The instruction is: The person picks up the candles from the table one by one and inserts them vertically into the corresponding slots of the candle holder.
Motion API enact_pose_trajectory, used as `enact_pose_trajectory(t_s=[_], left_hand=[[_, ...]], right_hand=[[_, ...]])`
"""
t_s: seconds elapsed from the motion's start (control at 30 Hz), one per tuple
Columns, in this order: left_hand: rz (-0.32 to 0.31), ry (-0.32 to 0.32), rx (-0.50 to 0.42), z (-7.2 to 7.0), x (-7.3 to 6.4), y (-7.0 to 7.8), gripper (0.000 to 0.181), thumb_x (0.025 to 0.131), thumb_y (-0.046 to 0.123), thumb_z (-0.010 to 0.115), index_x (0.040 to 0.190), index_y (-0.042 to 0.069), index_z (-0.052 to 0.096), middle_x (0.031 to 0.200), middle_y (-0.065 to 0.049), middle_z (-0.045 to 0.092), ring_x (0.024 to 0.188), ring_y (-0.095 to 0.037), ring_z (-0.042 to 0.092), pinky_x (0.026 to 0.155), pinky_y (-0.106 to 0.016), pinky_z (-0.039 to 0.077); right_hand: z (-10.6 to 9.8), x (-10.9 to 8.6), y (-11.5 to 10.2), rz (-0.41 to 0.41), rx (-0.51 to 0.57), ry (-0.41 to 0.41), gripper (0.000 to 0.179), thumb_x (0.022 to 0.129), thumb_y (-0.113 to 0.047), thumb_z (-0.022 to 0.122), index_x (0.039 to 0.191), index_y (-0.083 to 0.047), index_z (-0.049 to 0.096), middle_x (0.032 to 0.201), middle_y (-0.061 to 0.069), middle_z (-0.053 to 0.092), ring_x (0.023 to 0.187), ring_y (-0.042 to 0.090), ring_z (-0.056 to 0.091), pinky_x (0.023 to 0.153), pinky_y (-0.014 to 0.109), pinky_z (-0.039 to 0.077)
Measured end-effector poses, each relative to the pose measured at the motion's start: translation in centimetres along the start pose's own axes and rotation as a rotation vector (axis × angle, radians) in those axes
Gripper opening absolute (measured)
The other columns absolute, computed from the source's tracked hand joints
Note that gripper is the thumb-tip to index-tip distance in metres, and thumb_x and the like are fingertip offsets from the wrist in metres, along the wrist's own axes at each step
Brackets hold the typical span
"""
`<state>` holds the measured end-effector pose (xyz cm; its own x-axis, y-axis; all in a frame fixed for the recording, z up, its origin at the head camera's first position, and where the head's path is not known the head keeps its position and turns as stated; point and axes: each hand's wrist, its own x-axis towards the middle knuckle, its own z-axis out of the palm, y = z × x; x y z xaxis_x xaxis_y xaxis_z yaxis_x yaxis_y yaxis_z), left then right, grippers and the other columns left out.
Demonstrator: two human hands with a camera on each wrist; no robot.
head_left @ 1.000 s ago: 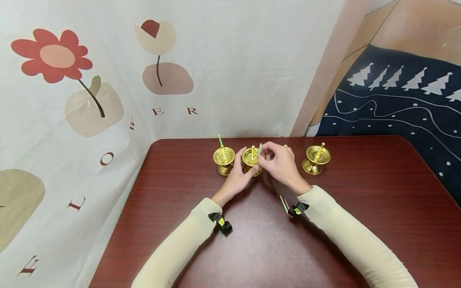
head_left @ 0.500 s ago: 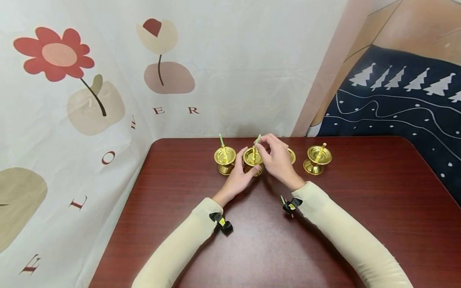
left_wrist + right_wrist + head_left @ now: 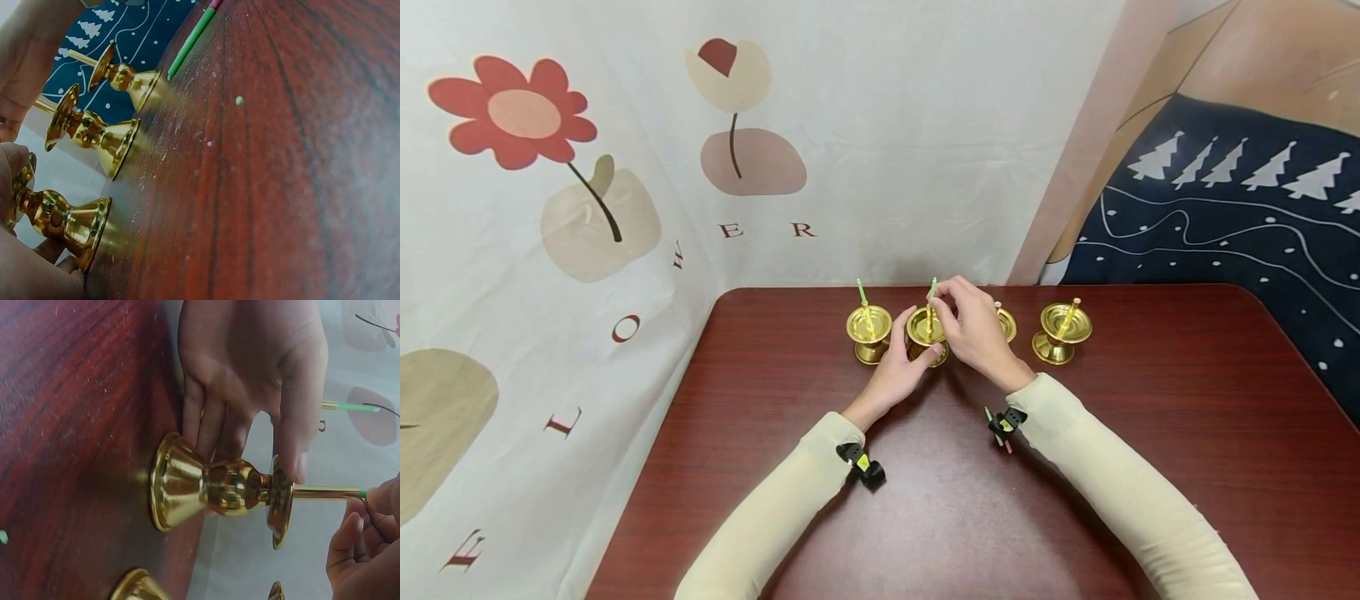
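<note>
In the head view, my left hand (image 3: 897, 367) holds the second brass candle holder (image 3: 919, 327) from the left, its thumb and fingers around the body. My right hand (image 3: 976, 332) pinches a thin green candle (image 3: 933, 288) upright over that holder. In the right wrist view, a bit of green candle (image 3: 363, 494) shows between the fingertips and the top of the narrow brass tube (image 3: 325, 492), right at its mouth. The holder's flared base (image 3: 178, 484) is on the table. Further left, another brass holder (image 3: 868, 350) bears a green candle (image 3: 861, 292) in its tube.
A third brass holder (image 3: 1007, 320) is partly hidden behind my right hand. A fourth brass holder (image 3: 1055, 346) stands further right with a bare tube. Loose green and pink candles (image 3: 187, 47) lie on the table (image 3: 925, 517), under my right wrist. A printed cloth (image 3: 895, 167) hangs behind.
My right hand has risen and shifted left, bringing the green candle from beside the holder to over its tube. The left hand keeps its hold.
</note>
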<state>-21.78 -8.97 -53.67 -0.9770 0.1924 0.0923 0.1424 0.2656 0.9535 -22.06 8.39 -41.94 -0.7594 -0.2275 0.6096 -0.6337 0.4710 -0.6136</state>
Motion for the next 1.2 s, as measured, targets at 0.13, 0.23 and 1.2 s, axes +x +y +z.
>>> enact_pose_trajectory(t_s=[0.13, 0.23, 1.2], left_hand=[[0.014, 0.002, -0.011, 0.02, 0.06, -0.07, 0.085, 0.106, 0.04, 0.075, 0.173, 0.03, 0.023, 0.166, -0.009, 0.048, 0.15, -0.023, 0.049, 0.124, -0.048, 0.037], [0.032, 0.005, -0.014, 0.1, 0.14, -0.22, 0.085, 0.106, 0.036, 0.076, 0.173, 0.027, 0.024, 0.166, -0.009, 0.049, 0.15, -0.022, 0.05, 0.125, -0.047, 0.037], [0.037, 0.005, -0.039, 0.26, 0.31, -0.67, 0.084, 0.105, 0.033, 0.077, 0.172, 0.026, 0.025, 0.165, -0.007, 0.05, 0.15, -0.018, 0.05, 0.125, -0.042, 0.037]], right_hand=[[-0.03, 0.2, 0.04, -0.025, -0.026, -0.016, 0.005, 0.105, 0.002, 0.069, 0.102, 0.0, 0.072, 0.098, 0.014, 0.071, 0.074, 0.028, 0.055, 0.07, 0.041, 0.046], [0.0, 0.22, 0.09, -0.039, -0.028, -0.015, 0.004, 0.103, 0.003, 0.07, 0.101, 0.0, 0.071, 0.098, 0.015, 0.071, 0.078, 0.029, 0.06, 0.073, 0.044, 0.05], [0.29, -0.1, 0.67, -0.094, -0.007, 0.011, 0.004, 0.104, 0.002, 0.071, 0.101, 0.001, 0.072, 0.099, 0.015, 0.073, 0.082, 0.028, 0.065, 0.073, 0.043, 0.052]])
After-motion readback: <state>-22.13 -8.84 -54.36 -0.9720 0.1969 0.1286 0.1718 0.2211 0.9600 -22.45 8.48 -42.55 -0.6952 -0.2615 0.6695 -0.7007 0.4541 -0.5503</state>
